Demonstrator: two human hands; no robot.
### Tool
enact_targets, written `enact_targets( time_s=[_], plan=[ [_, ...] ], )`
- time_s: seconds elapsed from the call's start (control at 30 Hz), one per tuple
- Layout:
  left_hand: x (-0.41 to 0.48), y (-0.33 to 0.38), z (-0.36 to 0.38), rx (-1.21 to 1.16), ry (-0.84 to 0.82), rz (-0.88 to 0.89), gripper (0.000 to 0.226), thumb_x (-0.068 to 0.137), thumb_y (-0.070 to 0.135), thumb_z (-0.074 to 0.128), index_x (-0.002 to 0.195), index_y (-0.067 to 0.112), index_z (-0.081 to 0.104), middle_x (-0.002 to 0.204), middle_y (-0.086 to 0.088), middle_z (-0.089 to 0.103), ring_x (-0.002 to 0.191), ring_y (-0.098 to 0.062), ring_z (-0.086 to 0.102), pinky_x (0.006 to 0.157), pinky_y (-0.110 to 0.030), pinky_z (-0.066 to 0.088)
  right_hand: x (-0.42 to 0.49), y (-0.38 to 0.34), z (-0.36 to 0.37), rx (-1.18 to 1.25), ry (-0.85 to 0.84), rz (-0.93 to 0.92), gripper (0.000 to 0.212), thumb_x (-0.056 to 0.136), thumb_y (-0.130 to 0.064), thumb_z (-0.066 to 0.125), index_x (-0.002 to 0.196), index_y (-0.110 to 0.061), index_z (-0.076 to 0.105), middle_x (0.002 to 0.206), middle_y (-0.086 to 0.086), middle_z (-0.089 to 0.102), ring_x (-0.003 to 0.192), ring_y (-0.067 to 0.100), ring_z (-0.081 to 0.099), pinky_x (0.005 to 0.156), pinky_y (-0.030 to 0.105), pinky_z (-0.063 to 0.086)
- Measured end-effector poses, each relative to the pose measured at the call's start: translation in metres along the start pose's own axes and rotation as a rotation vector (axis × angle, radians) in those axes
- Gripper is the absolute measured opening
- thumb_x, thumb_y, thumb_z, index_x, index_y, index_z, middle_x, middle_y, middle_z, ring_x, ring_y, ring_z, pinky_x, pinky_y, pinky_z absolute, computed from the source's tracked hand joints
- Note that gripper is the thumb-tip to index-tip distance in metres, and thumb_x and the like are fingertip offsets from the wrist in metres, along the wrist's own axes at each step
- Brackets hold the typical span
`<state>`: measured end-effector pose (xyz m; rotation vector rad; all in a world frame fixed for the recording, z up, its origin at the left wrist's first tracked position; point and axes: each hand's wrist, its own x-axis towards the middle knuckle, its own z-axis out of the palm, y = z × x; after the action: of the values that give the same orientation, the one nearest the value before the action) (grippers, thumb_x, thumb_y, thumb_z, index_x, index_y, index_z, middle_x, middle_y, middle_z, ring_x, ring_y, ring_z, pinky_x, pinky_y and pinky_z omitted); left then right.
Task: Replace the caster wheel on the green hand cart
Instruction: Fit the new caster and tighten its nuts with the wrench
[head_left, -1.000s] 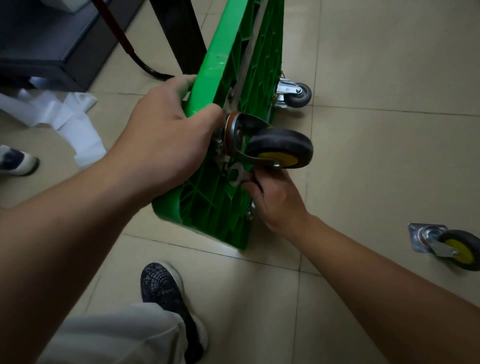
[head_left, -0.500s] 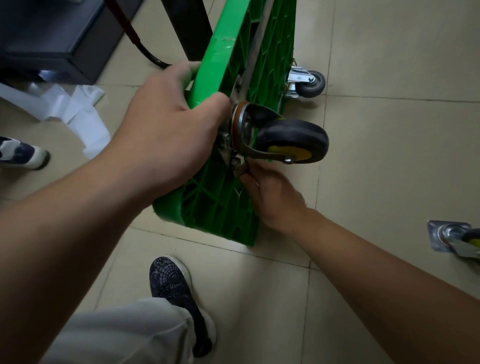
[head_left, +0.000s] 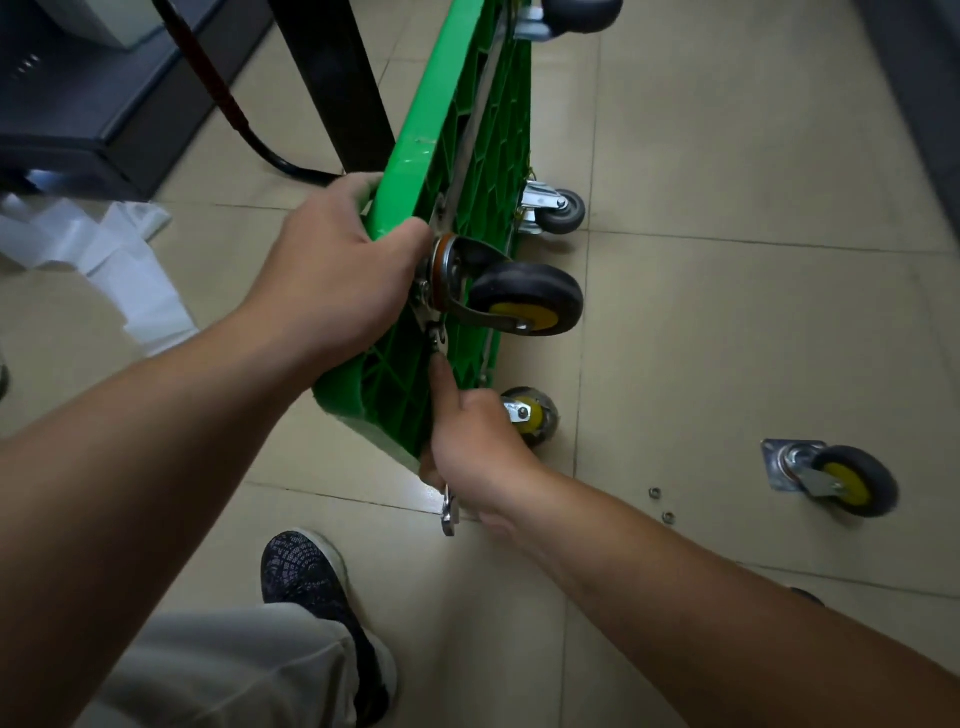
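Note:
The green hand cart (head_left: 452, 171) stands on its side edge on the tiled floor, its ribbed underside facing right. My left hand (head_left: 332, 275) grips its upper edge beside a black caster with a yellow hub (head_left: 524, 299) bolted to the underside. My right hand (head_left: 475, 447) holds a silver wrench (head_left: 449, 512), its index finger stretched along the shaft; the wrench head sits on a bolt at the caster plate's lower corner (head_left: 438, 335). A loose caster with a yellow hub (head_left: 836, 478) lies on the floor at the right.
Another yellow-hub caster (head_left: 530, 415) sits low behind my right hand, and a grey caster (head_left: 558, 210) is further along the cart. Two small nuts (head_left: 660, 504) lie on the floor. White paper (head_left: 119, 260) is at the left, my shoe (head_left: 311, 582) below, a black post (head_left: 337, 78) behind.
My right hand has slid down from just under the caster to the cart's lower edge, swinging the wrench handle downward. The view shifted, bringing the loose caster fully into sight.

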<state>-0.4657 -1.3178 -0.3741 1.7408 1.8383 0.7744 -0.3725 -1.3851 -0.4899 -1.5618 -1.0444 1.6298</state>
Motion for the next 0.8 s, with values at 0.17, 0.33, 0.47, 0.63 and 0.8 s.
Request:
enact_targets(
  time_s=[0.17, 0.33, 0.47, 0.63, 0.8],
  plan=[
    [-0.001, 0.0, -0.001, -0.007, -0.011, 0.01, 0.041, 0.091, 0.032, 0.063, 0.132, 0.032, 0.062, 0.085, 0.018, 0.061, 0.063, 0.021, 0.055, 0.045, -0.004, 0.035, -0.005, 0.004, -0.001, 0.094, -0.037, -0.013, 0.064, 0.099, -0.065, 0.032, 0.068, -0.013, 0.051, 0.052, 0.003, 0.042, 0.046, 0.019, 0.043, 0.049, 0.029, 0.038],
    [0.0, -0.001, -0.004, -0.054, -0.038, 0.007, 0.037, 0.093, 0.026, 0.063, 0.13, 0.03, 0.063, 0.083, 0.017, 0.062, 0.064, 0.018, 0.059, 0.046, -0.003, 0.039, -0.002, 0.061, -0.011, -0.309, 0.011, -0.303, 0.059, 0.094, -0.072, 0.026, 0.065, -0.025, 0.049, 0.053, -0.011, 0.05, 0.049, 0.005, 0.044, 0.05, 0.028, 0.033],
    [0.0, -0.002, -0.004, -0.056, -0.033, 0.021, 0.023, 0.094, 0.025, 0.063, 0.115, 0.035, 0.063, 0.074, 0.018, 0.062, 0.065, 0.019, 0.059, 0.048, -0.002, 0.039, 0.04, 0.065, -0.043, -0.508, 0.238, -0.593, 0.049, 0.101, -0.056, 0.035, 0.079, -0.017, 0.055, 0.069, -0.007, 0.052, 0.063, 0.015, 0.049, 0.057, 0.033, 0.039],
    [0.0, -0.001, -0.003, -0.049, -0.063, 0.026, 0.019, 0.094, 0.023, 0.062, 0.105, 0.038, 0.062, 0.067, 0.035, 0.063, 0.059, 0.011, 0.062, 0.044, -0.006, 0.04, 0.078, 0.052, -0.053, -0.613, 0.228, -0.878, 0.052, 0.1, -0.044, 0.045, 0.087, 0.002, 0.066, 0.085, 0.017, 0.067, 0.082, 0.035, 0.061, 0.072, 0.047, 0.049],
    [0.002, -0.004, -0.002, -0.019, -0.042, 0.027, 0.02, 0.094, 0.025, 0.062, 0.11, 0.035, 0.067, 0.061, 0.03, 0.063, 0.055, 0.007, 0.061, 0.044, -0.007, 0.04, 0.095, 0.045, -0.045, -0.541, 0.169, -0.853, 0.052, 0.097, -0.039, 0.043, 0.102, 0.006, 0.069, 0.1, 0.024, 0.069, 0.094, 0.044, 0.065, 0.079, 0.053, 0.052]
  ],
)
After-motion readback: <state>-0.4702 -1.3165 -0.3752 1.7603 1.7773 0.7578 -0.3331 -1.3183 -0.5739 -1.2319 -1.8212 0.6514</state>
